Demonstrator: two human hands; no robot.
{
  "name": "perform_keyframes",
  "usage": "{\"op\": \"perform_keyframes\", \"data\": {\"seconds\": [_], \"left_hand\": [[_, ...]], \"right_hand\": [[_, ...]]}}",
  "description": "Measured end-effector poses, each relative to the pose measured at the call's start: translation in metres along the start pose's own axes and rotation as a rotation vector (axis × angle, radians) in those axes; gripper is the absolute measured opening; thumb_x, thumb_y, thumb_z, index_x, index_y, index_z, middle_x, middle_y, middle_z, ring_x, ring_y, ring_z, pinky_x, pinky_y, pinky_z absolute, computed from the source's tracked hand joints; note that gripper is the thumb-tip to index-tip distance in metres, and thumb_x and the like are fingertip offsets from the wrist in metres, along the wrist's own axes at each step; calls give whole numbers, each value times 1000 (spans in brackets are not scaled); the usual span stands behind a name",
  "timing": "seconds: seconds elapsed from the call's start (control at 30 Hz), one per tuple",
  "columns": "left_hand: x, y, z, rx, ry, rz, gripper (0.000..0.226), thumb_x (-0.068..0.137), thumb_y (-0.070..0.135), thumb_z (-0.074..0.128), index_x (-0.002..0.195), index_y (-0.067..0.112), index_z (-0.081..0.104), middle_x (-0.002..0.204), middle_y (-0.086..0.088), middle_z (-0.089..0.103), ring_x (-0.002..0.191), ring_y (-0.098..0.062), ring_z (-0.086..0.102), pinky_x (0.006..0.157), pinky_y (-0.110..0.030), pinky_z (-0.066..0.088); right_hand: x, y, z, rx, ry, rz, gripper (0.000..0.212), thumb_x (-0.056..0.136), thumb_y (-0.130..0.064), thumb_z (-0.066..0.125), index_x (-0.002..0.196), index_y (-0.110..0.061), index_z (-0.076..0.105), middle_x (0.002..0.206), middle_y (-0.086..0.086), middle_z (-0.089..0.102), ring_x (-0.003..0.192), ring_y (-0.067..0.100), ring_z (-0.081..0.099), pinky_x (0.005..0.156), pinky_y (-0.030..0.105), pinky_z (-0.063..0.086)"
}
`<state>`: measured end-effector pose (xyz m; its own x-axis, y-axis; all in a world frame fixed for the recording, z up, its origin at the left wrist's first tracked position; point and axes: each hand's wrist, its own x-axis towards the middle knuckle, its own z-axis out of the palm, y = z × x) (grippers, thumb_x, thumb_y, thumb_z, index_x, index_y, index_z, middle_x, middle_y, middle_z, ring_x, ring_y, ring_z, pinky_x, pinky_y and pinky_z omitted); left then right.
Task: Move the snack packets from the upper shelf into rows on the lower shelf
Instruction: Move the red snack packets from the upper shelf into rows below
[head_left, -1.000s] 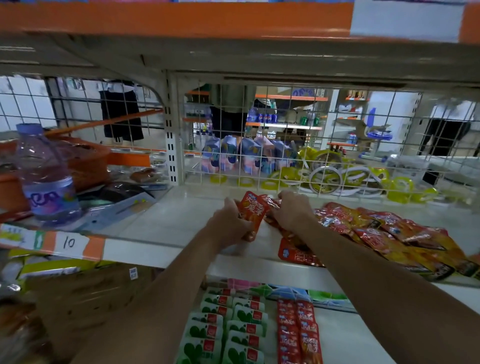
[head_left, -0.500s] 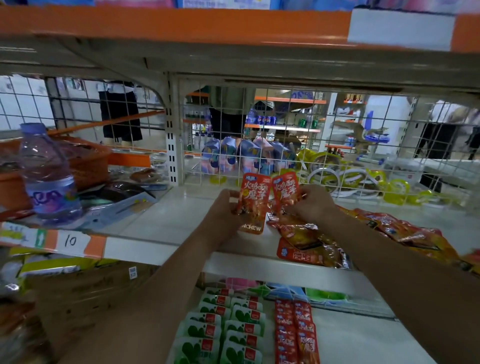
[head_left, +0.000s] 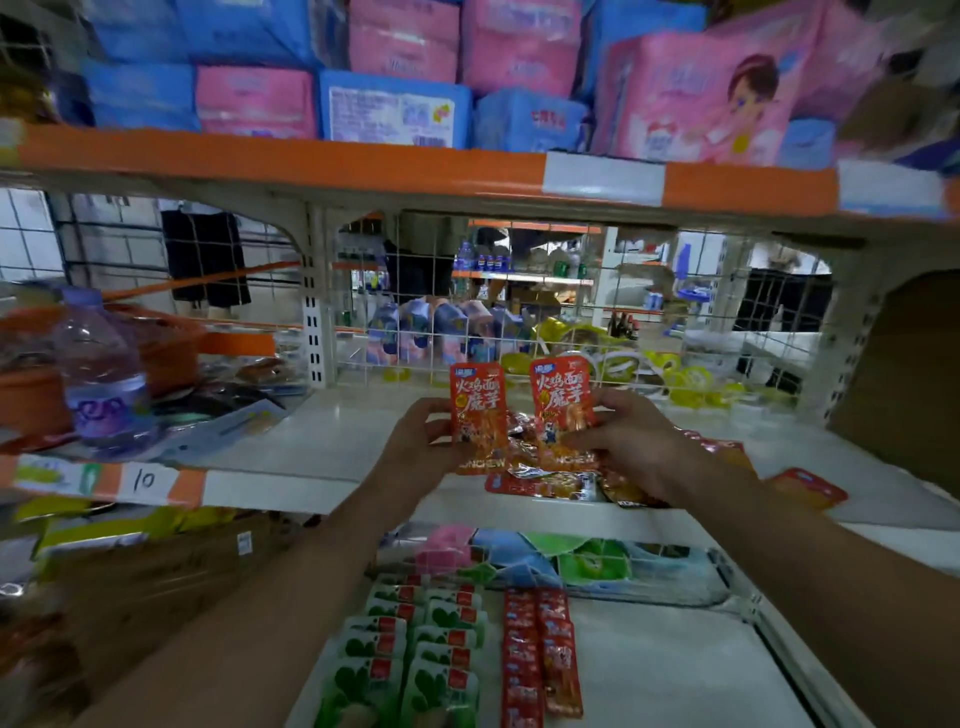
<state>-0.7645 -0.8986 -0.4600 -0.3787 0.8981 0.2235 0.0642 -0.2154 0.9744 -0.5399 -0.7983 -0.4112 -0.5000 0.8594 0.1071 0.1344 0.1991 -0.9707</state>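
My left hand grips one red snack packet upright above the upper shelf. Beside it, my right hand holds a second red snack packet upright. Under both hands lies a loose pile of red packets on that shelf, partly hidden by my right arm. On the lower shelf, two rows of red packets run front to back, next to rows of green and white packets.
A water bottle and an orange basket stand at the upper shelf's left. Wire mesh closes the back. Pink and blue packs fill the top shelf. A clear tray of mixed packets sits at the lower shelf's back.
Both hands lifted from the pile, each raising a red packet upright and apart from the other. The view tilted upward, revealing the top shelf.
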Motion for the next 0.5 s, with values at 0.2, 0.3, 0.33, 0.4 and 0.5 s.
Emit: {"op": "perform_keyframes", "data": {"seconds": [0.2,0.3,0.33,0.4,0.5], "left_hand": [[-43,12,18,68,-52,-4,52,79,-1,79,119,21,54,111,-4,71,102,-17,69,76,-33,59],[-62,18,27,84,-104,-15,54,80,-1,79,122,18,52,114,-5,70,105,-18,68,80,-35,59],[-68,20,30,85,-116,-20,55,80,-2,78,124,17,51,115,-5,70,106,-18,67,80,-35,59],[-78,23,38,96,-136,-29,57,80,-4,78,125,15,50,116,-5,69,107,-16,66,77,-31,59],[-91,22,51,119,-154,-37,59,79,-5,78,126,15,49,116,-6,69,106,-17,66,79,-33,58]], "right_hand": [[-58,3,-19,5,24,-11,35,75,10,78,105,-5,67,62,-7,69,55,5,65,52,22,49],[-82,6,-24,-13,37,-18,46,72,9,81,113,-2,65,81,2,77,80,17,74,74,33,56],[-90,7,-25,-16,35,-11,51,71,9,81,117,-2,63,90,9,77,86,22,75,75,34,58],[-106,7,-28,-27,30,-8,49,72,10,81,116,-2,63,89,10,77,81,23,74,66,33,58],[-129,10,-31,-36,39,-9,32,75,12,78,94,-10,65,56,-8,67,55,9,64,55,28,49]]}}
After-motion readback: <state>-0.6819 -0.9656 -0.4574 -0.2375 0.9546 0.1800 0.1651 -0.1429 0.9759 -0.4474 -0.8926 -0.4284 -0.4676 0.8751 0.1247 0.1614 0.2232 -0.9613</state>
